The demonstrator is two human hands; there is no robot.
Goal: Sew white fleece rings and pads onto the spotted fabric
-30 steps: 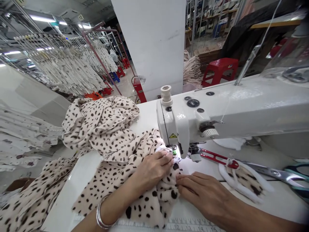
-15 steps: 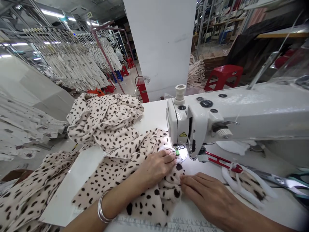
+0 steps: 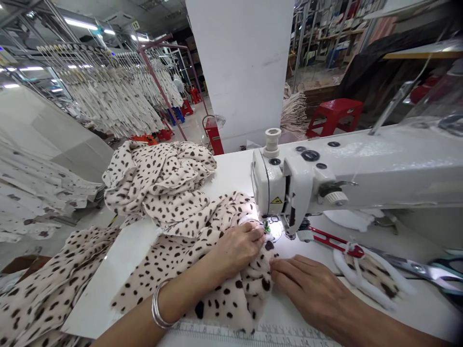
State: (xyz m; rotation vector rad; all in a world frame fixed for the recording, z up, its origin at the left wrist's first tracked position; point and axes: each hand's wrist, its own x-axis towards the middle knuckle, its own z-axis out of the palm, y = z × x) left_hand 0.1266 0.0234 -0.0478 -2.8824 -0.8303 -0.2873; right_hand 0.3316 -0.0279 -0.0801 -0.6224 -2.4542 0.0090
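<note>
Pale pink fleece fabric [image 3: 181, 262] with dark spots lies bunched on the table and runs up to the sewing machine's [image 3: 274, 193] lit needle area. My left hand [image 3: 240, 248], a silver bangle on its wrist, has its fingers curled down on the cloth just left of the green presser foot [image 3: 266, 226]. A strip of white trim shows at its fingertips. Closer to me, my right hand [image 3: 307, 284] pinches the fabric's right edge, fingers together. The needle and the cloth under the fingers are hidden.
More spotted fleece [image 3: 159, 178] is heaped behind, and some hangs off the table's left side. A ruler [image 3: 285, 332] runs along the front. Right of the machine head lie a red-handled tool [image 3: 325, 237], a white-trimmed fabric piece [image 3: 372, 274] and scissors [image 3: 415, 267].
The view has swung slightly left, so the machine appears farther right. Near the presser foot, the cloth has shifted very little. Both hands keep their places on it.
</note>
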